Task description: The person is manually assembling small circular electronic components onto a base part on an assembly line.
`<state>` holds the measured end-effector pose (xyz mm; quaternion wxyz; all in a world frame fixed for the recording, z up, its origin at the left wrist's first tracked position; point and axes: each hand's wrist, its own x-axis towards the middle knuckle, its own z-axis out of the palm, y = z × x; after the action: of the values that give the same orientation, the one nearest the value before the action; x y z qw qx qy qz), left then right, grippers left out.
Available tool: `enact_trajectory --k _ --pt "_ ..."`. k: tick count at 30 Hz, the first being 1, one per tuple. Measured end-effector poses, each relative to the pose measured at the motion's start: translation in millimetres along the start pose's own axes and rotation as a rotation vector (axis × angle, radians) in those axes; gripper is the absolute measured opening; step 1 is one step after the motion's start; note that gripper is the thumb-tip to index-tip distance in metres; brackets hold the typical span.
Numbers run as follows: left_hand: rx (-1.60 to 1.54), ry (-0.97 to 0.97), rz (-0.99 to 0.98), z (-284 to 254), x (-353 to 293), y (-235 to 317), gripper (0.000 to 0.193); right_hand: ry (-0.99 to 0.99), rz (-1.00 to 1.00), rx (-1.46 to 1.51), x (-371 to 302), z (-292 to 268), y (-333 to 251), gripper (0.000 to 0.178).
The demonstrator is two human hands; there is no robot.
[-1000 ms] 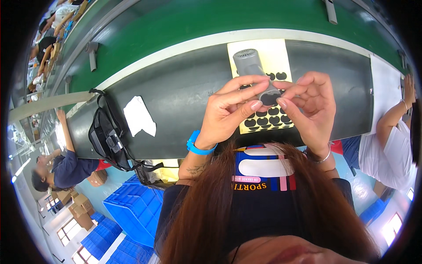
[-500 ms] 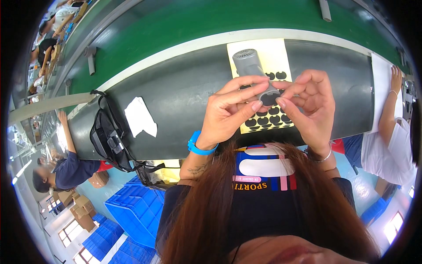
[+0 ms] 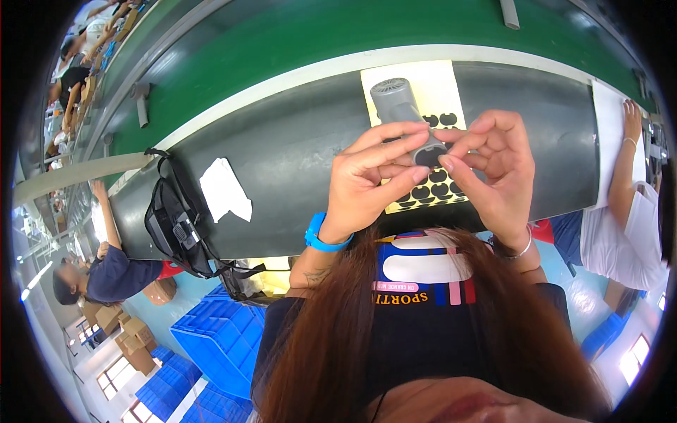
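Note:
A grey hair dryer [image 3: 396, 102] with a slotted round grille at its far end lies over a yellow sheet [image 3: 441, 83] of black notched stickers. Its near end points toward me. There a black sticker [image 3: 429, 156] sits at the end face; whether it is fully stuck down I cannot tell. My left hand [image 3: 374, 173] grips the near end from the left, thumb below and fingers above. From the right my right hand [image 3: 493, 158] pinches at the sticker's edge with thumb and forefinger, the other fingers curled. The hands hide the middle of the dryer.
A black bag [image 3: 173, 218] and white paper [image 3: 224, 189] lie left on the dark bench [image 3: 296, 141]. Beyond runs a green conveyor [image 3: 282, 63] carrying more grey dryers [image 3: 141, 102]. Co-workers sit left [image 3: 106, 278] and right [image 3: 620, 225]. Blue crates [image 3: 218, 338] stand behind me on the left.
The whole view has shifted slightly. My hands keep nearly the same hold, with both thumbs still at the near end of the dryer.

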<state>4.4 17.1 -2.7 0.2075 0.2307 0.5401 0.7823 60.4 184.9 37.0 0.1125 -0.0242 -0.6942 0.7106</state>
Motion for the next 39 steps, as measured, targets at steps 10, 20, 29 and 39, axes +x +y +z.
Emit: enact_trajectory --k 10,20,29,39 --pt "0.109 0.12 0.088 9 0 -1 0.031 0.019 -0.088 -0.254 -4 2 -3 0.038" --pt "0.149 0.146 0.082 13 3 1 0.029 0.085 -0.194 -0.524 -1 3 -7 0.038" --pt "0.076 0.176 0.033 4 2 6 0.03 0.103 -0.294 -0.918 6 -4 -12 0.036" --pt "0.016 0.214 0.098 -3 7 9 0.04 -0.138 -0.279 -0.562 18 9 22 0.039"
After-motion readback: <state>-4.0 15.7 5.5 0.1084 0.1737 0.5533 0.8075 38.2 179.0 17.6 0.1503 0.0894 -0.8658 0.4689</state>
